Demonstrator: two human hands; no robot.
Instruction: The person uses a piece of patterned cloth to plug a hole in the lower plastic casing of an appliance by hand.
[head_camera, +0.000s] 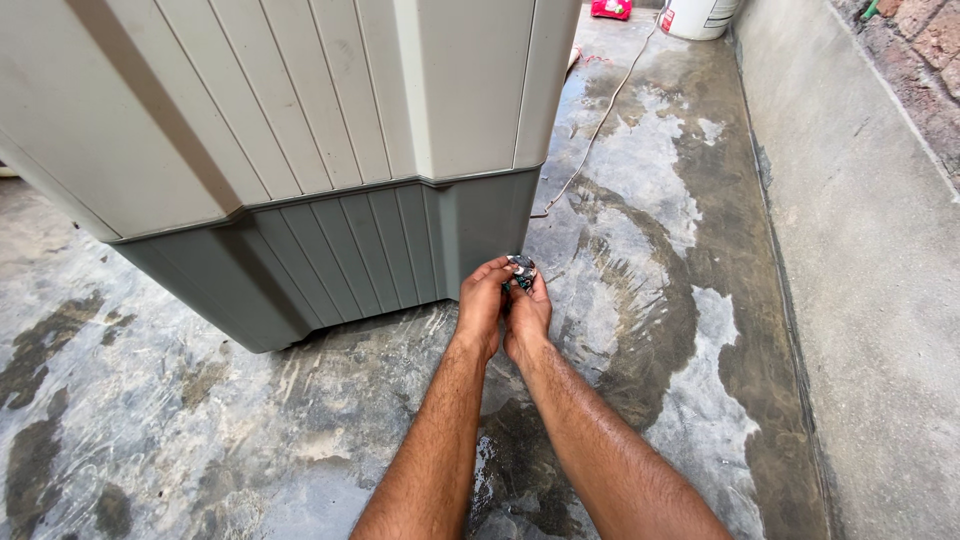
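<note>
Ribbed plastic cabinet (300, 150), cream top w/ grey base, on wet patchy concrete floor (680, 300). White bucket (697, 15) w/ label at far end. Left hand (482, 300) & right hand (527, 312) both pinch small shiny metal part (521, 268), fingers curled shut, near cabinet's corner.

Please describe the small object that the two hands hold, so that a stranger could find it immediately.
Start at the big beige and grey ribbed cabinet on the wet concrete floor. At its lower right corner, the left hand and right hand meet. Pinched between them is a small shiny metallic part, the only glinting thing there.
</note>
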